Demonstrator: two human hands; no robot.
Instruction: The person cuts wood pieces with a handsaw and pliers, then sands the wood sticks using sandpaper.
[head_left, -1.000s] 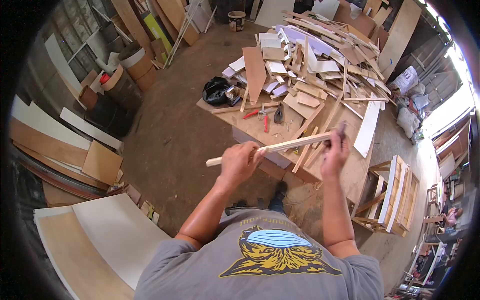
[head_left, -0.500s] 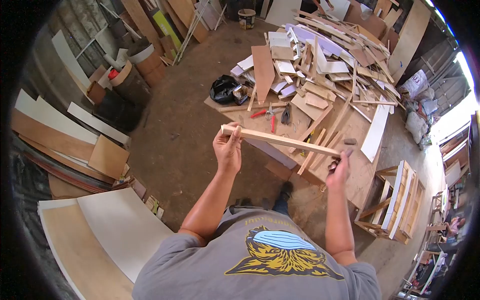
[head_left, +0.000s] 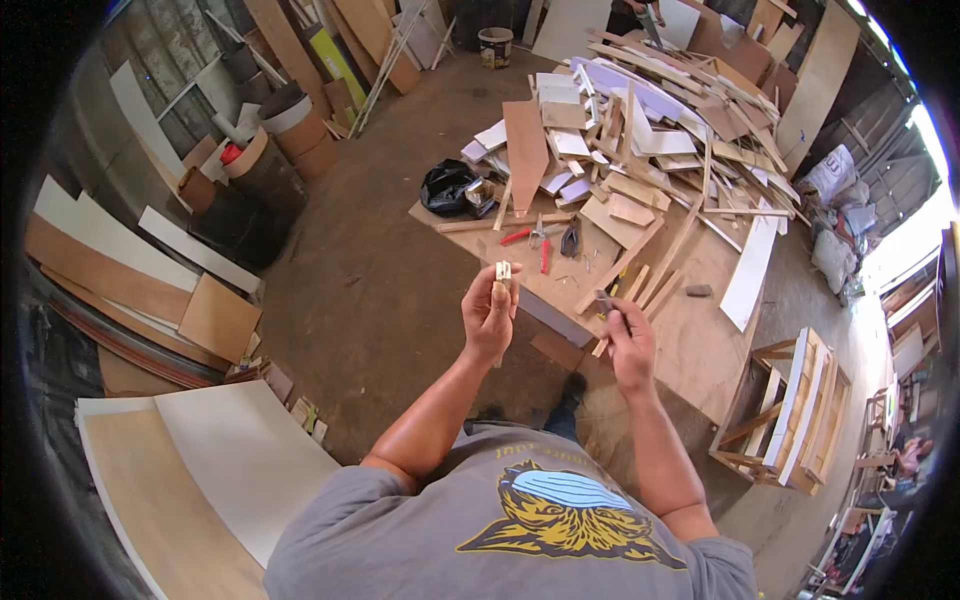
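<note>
My left hand [head_left: 487,320] is closed around a narrow wooden strip [head_left: 503,270]. The strip's near end points up towards me, and most of its length is hidden behind the hand. My right hand [head_left: 631,350], apart from the strip, pinches a small dark block [head_left: 604,300] between thumb and fingers; its exact kind is unclear. Just beyond my hands, red-handled pliers [head_left: 541,243] and a black-handled tool [head_left: 570,239] lie on the plywood tabletop [head_left: 705,362]. Loose wooden strips [head_left: 660,292] rest close to my right hand, with another small dark block [head_left: 698,291] to their right.
A large heap of wood offcuts [head_left: 640,130] covers the table's far side. A black plastic bag [head_left: 447,183] sits at its left corner. Boards [head_left: 110,260] lean along the left. A wooden frame [head_left: 790,410] stands at right. Another person's hand [head_left: 640,8] shows at the top.
The strip was stretched across between both hands; now it is turned end-on in my left hand, which has moved right and down. My right hand has come off it and moved left.
</note>
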